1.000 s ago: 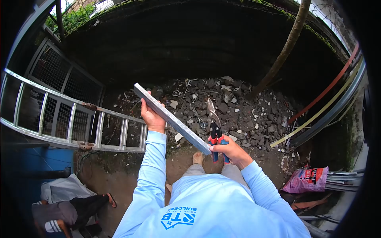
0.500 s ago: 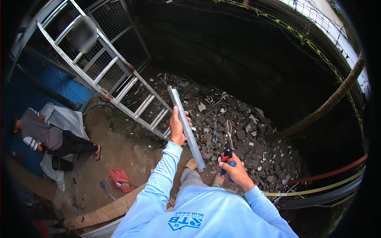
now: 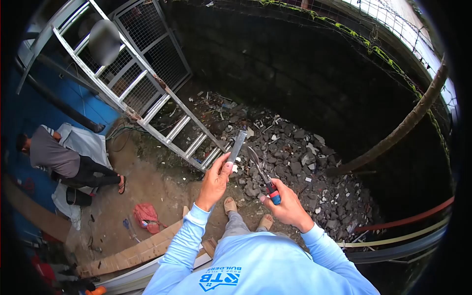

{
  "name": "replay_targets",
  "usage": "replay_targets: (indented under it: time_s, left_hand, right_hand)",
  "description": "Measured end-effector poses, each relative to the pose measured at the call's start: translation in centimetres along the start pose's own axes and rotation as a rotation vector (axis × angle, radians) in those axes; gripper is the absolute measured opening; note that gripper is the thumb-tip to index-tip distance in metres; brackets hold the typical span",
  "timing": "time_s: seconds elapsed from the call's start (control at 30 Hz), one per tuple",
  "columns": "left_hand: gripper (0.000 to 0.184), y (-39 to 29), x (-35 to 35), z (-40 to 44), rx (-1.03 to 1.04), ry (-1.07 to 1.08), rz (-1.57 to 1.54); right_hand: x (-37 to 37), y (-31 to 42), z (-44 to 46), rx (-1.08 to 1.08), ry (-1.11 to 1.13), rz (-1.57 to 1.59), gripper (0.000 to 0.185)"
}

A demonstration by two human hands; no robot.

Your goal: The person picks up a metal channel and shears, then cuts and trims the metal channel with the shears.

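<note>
Pinched in the fingers of my left hand (image 3: 214,184) is a grey metal strip (image 3: 237,146), which points up and away from me and looks short from this angle. My right hand (image 3: 289,206) is wrapped round the red and blue handles of a pair of metal snips (image 3: 264,173). Their dark blades point up and to the left, close to the right of the strip and apart from it. Both hands are in front of my body, above the ground by the rubble.
An aluminium ladder (image 3: 142,115) slants down from the upper left. Broken rubble (image 3: 295,167) lies ahead. Another person (image 3: 64,157) bends over a pale sheet at the left. A red bag (image 3: 146,216), cardboard (image 3: 132,253), a leaning trunk (image 3: 398,132) and long strips (image 3: 403,240) are around.
The view has swung left. The metal strip has turned from slanting down toward my right hand to pointing up and away. The snips have tilted left, and the other person has straightened slightly.
</note>
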State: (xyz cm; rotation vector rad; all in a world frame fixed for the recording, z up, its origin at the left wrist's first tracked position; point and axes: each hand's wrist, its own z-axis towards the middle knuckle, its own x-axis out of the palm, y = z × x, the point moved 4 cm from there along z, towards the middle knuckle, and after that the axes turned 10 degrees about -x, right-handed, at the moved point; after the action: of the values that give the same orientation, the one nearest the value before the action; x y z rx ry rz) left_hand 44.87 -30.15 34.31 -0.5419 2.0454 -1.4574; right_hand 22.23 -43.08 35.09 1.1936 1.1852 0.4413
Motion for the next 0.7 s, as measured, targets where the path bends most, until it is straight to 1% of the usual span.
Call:
replay_targets:
  time_s: [0.1,0.2,0.3,0.4,0.47,0.5,0.53,0.6,0.63,0.7]
  left_hand:
    - [0.064,-1.0,-0.2,-1.4,0.016,0.011,0.065]
    - [0.065,-1.1,-0.4,-2.1,0.023,-0.001,0.042]
    - [0.061,-0.1,-1.0,-2.0,0.04,0.029,0.091]
    - [0.062,-0.2,-1.5,-2.1,0.107,0.042,0.122]
    - [0.063,-0.8,-2.5,-2.0,0.135,0.083,0.229]
    - [0.063,-1.2,-2.9,-2.0,0.185,0.073,0.277]
    - [0.064,-1.6,-3.3,-2.0,0.235,0.061,0.324]
    - [0.065,-2.6,-4.3,-1.7,0.264,0.109,0.357]
    - [0.066,-3.1,-5.0,-1.7,0.276,0.134,0.374]
    - [0.067,-5.6,-6.1,-1.9,0.332,0.16,0.523]
  right_hand:
    - [0.4,0.4,-0.1,0.009,0.008,0.024,0.068]
    - [0.5,0.8,-0.2,-0.071,-0.061,-0.011,0.058]
    - [0.4,0.7,-0.2,-0.075,-0.036,0.001,0.06]
    - [-0.1,0.6,-0.1,-0.025,0.06,0.047,0.069]
    - [-1.0,1.2,-0.2,-0.004,0.12,0.046,0.07]
    - [-1.3,1.2,-0.3,0.007,0.149,0.045,0.07]
    - [-1.4,0.8,-0.7,-0.014,0.14,0.025,0.069]
    - [-1.8,-0.2,-1.4,-0.065,0.117,-0.016,0.068]
    - [-2.4,-0.3,-1.5,-0.053,0.14,-0.01,0.068]
    - [-3.9,-0.4,-2.0,-0.023,0.193,0.004,0.069]
